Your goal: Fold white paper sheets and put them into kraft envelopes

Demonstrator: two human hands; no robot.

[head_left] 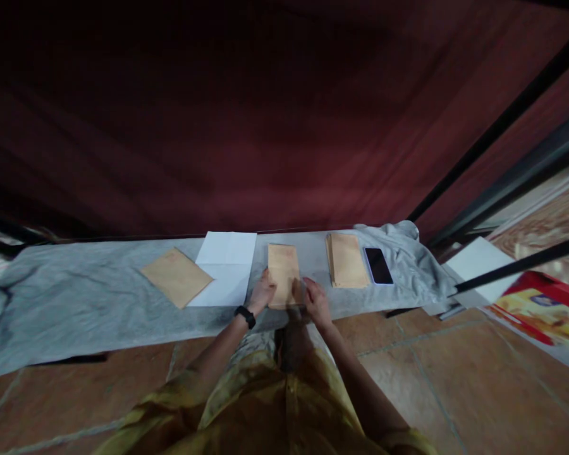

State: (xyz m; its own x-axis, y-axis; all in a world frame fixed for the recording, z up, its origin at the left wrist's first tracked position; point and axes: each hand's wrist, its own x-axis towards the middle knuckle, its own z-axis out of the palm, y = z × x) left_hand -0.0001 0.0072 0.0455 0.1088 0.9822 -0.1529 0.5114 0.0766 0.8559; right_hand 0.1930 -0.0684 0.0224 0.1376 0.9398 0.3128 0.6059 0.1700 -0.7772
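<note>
A brown paper envelope [283,268] lies upright before me on a grey cloth-covered bench [123,309]. My left hand [262,293], with a black watch at its wrist, grips the lower left edge of the envelope. On the opposite side, my right hand [317,301] has curled fingers at the lower right edge, closed against the paper; its fingertips are partly hidden. Left of my hands, a creased white sheet [227,272] lies unfolded, partly covered by another brown envelope [176,277] set at a slant. A stack of brown envelopes [348,260] sits to the right.
A phone [379,265] with a dark screen lies right of the stack. Dark red fabric [265,126] hangs behind the bench. Black metal bars [502,120] slope at the right, near a red and yellow box [545,309]. Below is a tiled floor [408,373].
</note>
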